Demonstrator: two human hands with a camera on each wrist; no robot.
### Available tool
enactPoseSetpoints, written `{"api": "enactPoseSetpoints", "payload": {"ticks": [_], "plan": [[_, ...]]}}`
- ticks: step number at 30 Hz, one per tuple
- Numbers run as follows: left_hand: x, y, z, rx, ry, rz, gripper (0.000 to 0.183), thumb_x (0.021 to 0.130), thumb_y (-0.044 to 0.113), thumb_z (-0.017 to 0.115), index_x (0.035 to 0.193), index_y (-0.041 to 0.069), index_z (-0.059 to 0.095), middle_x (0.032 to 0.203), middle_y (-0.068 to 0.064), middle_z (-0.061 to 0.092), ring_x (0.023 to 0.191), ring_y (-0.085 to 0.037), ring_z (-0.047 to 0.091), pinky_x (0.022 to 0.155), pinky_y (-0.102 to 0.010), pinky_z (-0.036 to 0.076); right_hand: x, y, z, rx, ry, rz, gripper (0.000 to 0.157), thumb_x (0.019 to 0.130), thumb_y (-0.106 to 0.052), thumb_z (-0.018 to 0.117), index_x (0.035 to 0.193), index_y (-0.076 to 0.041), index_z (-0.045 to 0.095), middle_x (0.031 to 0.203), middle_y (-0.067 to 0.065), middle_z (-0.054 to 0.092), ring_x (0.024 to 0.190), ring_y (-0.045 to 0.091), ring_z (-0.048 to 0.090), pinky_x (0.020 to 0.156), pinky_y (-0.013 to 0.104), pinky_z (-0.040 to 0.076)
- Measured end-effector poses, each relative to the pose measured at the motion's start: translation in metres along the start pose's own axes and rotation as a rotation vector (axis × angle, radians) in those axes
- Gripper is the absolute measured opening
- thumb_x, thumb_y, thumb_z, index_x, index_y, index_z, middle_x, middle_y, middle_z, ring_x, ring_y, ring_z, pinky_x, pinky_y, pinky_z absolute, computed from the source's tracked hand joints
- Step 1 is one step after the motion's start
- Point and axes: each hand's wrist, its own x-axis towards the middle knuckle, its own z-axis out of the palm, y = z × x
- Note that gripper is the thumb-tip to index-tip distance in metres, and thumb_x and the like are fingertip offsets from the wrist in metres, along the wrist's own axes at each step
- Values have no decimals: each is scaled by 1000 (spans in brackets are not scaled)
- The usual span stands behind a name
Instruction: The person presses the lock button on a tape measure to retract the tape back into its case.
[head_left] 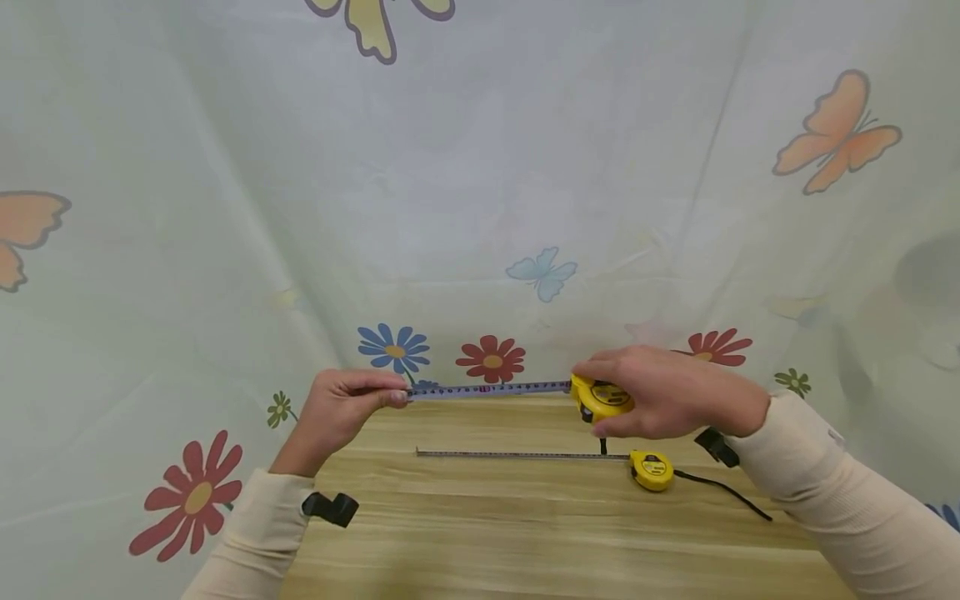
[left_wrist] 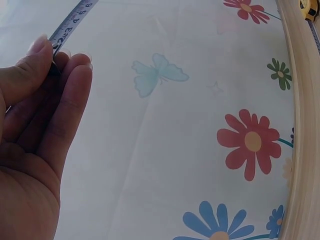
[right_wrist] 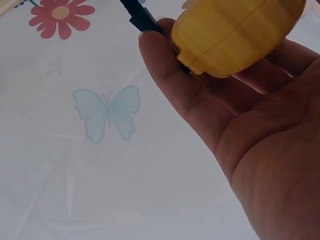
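Note:
In the head view, my left hand pinches the free end of a pulled-out tape blade between thumb and fingertips. The left wrist view shows the same pinch on the marked blade. My right hand grips the yellow tape measure that this blade comes out of. Stretched nearly level, the blade spans both hands above the table's far side. A second yellow tape measure lies on the table nearer to me, its blade extended to the left and a black strap trailing right.
Under the hands is a wood-grain table. A pale sheet printed with flowers and butterflies hangs behind it and at both sides. Black wrist mounts sit at the sleeve cuffs.

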Motion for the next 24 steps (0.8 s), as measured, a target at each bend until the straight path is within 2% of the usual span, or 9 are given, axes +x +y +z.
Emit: {"api": "enactPoseSetpoints", "payload": {"ticks": [14, 24], "plan": [[3, 3, 3, -7, -6, 17, 14, 94, 0, 73, 105, -8, 78, 97, 16, 79, 87, -4, 77, 81, -25, 64, 0, -1, -1, -5, 5, 5, 63, 93, -40, 79, 143, -7, 61, 126, 3, 69, 97, 10, 61, 87, 33, 58], [4, 3, 5, -3, -10, 17, 12, 95, 0, 73, 103, -3, 80, 94, 13, 80, 86, -6, 77, 80, -25, 64, 1, -1, 0, 0, 12, -13, 61, 93, -40, 79, 142, -7, 62, 122, 1, 69, 96, 10, 61, 86, 33, 58]]}}
